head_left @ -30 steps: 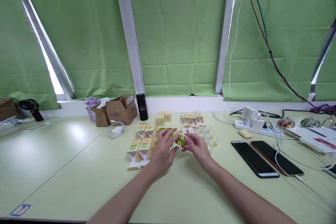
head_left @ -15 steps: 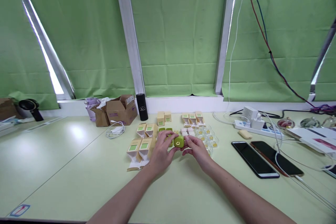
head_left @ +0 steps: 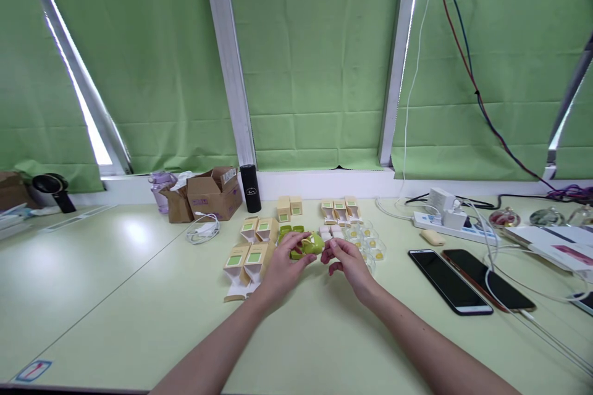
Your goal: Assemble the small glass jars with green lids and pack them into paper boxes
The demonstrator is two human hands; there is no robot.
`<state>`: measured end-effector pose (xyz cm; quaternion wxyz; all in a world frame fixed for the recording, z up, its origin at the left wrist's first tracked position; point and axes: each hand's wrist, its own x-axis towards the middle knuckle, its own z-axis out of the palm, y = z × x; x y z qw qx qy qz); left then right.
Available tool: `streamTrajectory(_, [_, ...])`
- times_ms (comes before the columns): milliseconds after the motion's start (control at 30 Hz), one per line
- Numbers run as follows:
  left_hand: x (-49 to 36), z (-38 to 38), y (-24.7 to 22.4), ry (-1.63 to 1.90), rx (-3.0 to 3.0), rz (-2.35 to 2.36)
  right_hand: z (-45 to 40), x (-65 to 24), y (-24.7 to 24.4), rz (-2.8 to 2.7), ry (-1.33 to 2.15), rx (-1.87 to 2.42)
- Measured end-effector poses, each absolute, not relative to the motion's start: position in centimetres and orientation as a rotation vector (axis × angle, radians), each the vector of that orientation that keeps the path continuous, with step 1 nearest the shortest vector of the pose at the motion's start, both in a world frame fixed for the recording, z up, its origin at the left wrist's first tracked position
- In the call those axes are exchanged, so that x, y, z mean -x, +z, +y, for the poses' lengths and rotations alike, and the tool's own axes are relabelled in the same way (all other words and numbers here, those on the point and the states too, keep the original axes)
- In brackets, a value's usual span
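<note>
My left hand (head_left: 288, 263) grips a small glossy green rounded case (head_left: 313, 242) between thumb and fingers, tilted above the table. At its right edge is my right hand (head_left: 348, 264), fingers curled and pressed together; what they hold, if anything, is too small to make out. Behind my left hand, more green square cases (head_left: 291, 230) sit on the table, partly hidden. Small white blocks (head_left: 330, 232) and several clear cups with yellow centres (head_left: 367, 239) lie just beyond my right hand. Open cream cartons with green labels (head_left: 245, 259) stand beside my left wrist.
Further back are more cream cartons (head_left: 341, 210), a black tumbler (head_left: 251, 189) and an open cardboard box (head_left: 215, 194). To the right lie two phones (head_left: 449, 281), a beige oval object (head_left: 432, 236), a power strip (head_left: 456, 232) and loose white cables. A coiled cable (head_left: 204, 229) lies left.
The green case has tilted in my left hand, so its flat face with the pale mark no longer faces me. My right hand has drawn slightly off its edge, fingers more curled.
</note>
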<state>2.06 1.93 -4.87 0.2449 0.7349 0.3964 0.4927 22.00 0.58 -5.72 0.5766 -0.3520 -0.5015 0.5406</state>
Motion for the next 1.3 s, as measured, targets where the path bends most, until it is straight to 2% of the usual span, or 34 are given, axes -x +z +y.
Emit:
streamTrajectory(267, [-2.0,3.4,-5.2,1.255,-1.667,0.994,0.0,-21.9,-5.0,-1.26,1.146,0.863])
streamTrajectory(667, [-1.3,4.7,-6.3,1.345,-1.337,0.925,-0.6,-26.8,-1.3,-1.397,0.644,1.068])
streamTrajectory(1000, [-1.4,4.8,-6.6,1.375,-1.31,0.909,-3.6,-32.7,-7.0,-1.993,0.012,1.633])
streamTrajectory(1167, [-1.4,4.7,-6.6,1.384,-1.303,0.894,-4.5,-31.9,-7.4,-2.112,0.012,1.708])
streamTrajectory(1300, [-1.4,4.8,-6.6,1.383,-1.3,0.893,-4.8,-30.8,-7.0,-2.1,0.267,1.584])
